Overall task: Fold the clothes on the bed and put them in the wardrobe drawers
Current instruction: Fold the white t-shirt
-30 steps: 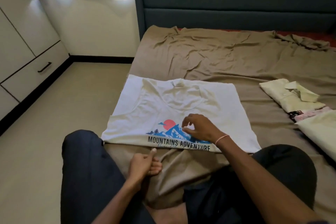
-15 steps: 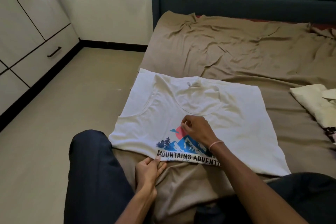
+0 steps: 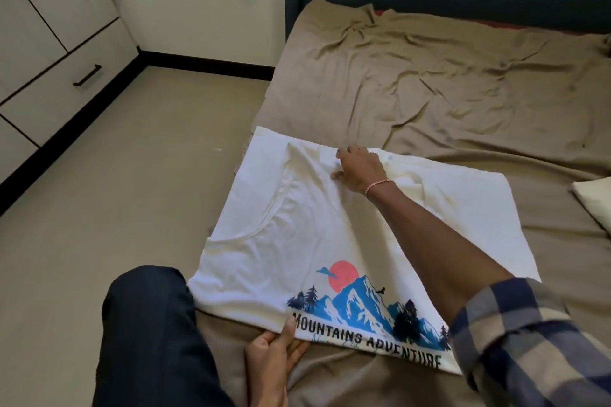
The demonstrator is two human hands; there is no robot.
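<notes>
Lying flat on the brown bed sheet is a white T-shirt, partly folded, with a printed picture of blue mountains, dark trees and a red sun above the words "MOUNTAINS ADVENTURE" along the edge nearest the person. The left hand is at that near edge, just left of the lettering; its thumb lies on top of the fabric and its fingers look tucked under the hem, so it pinches the shirt's lower edge. The right hand reaches across the shirt to the far end, by the neckline, where its fingers are bent down onto the cloth, which wrinkles around them; whether they actually grip the fabric or only press on it cannot be told. A thin pink band circles the right wrist, and a checked sleeve is rolled up near the elbow. A knee in dark trousers rises just left of the left hand, beside the shirt's near left corner. Well to the right of the right hand, at the frame's edge, the corner of a pale yellow garment lies on the sheet. Far left of both hands, across the beige floor, stands a white wardrobe with a closed drawer and a dark handle.
</notes>
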